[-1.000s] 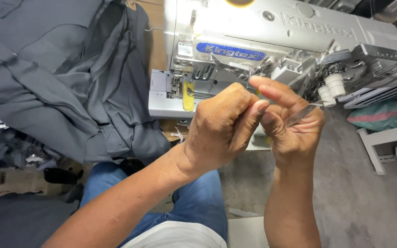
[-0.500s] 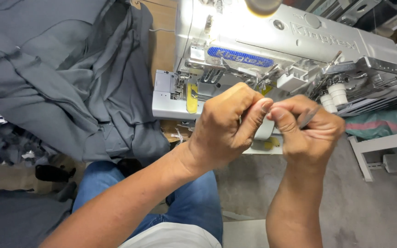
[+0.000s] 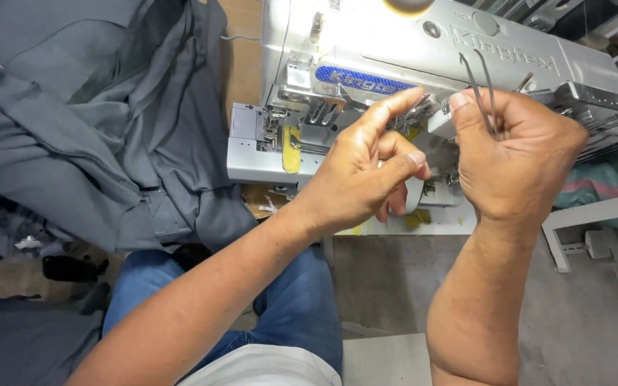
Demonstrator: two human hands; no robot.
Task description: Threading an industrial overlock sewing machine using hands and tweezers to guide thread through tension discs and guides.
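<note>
Right hand (image 3: 520, 161) is pinching thin tweezers (image 3: 482, 89) upright before the sewing machine (image 3: 395, 43); left hand (image 3: 363, 171) is half-curled, forefinger out, pinching something too fine to see. Best keeping both steady, close.

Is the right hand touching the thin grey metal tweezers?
Touching: the head view shows the right hand closed around the thin grey metal tweezers, whose prongs stick out above it.
</note>
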